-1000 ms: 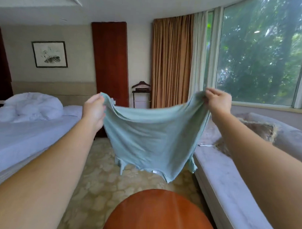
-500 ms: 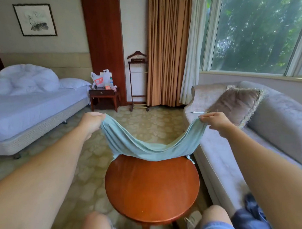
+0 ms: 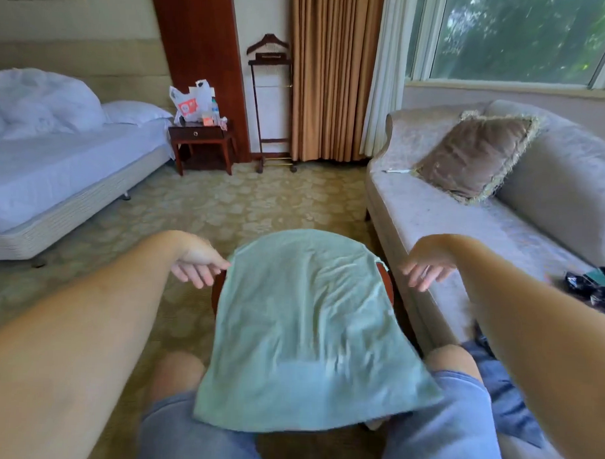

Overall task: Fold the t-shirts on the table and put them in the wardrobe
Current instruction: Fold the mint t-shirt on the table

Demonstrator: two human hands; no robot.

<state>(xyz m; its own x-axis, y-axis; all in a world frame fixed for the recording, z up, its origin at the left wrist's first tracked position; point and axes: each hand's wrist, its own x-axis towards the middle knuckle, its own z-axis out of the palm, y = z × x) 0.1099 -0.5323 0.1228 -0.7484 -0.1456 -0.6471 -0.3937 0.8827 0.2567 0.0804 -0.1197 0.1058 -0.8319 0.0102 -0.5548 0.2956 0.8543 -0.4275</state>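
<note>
Fingers (image 3: 189, 275) on my left hand (image 3: 197, 261) hang loose and slack, gripping nothing. Thumb tip sits right at the far left corner of the pale green cotton t-shirt (image 3: 304, 325); cannot tell if it touches. Right hand (image 3: 426, 268) same deal: fingers (image 3: 417, 281) drooping, released, clear of the cloth, just off the shirt's far right corner.

Shirt lies spread over the round red-brown wooden table (image 3: 390, 287) and covers nearly all of it. Only 2 slivers of rim show, 1 on each side near my hands. Near hem hangs off the table edge between my 2 knees, blurred there. Sleeves and collar not visible, so which side faces up is unclear. Table legs hidden under the cloth and my blue denim shorts (image 3: 442, 423).

Right: grey upholstered sofa (image 3: 448, 227) with a brown fringed cushion (image 3: 475, 156). Small white stick-like item (image 3: 395, 171) by the cushion, too small to identify. Dark crumpled clothing (image 3: 590, 285) on the sofa seat at far right, partly cut off; cannot tell if t-shirts.

Left: bed with white sheets (image 3: 63, 173), cut off by the frame. Dark wooden nightstand (image 3: 201, 136) beside it carries a white plastic bag (image 3: 189, 100) plus small clutter, unreadable. Tall red-brown wooden panel (image 3: 197, 47) behind the nightstand, top cut off; door or wardrobe, cannot tell.
</note>
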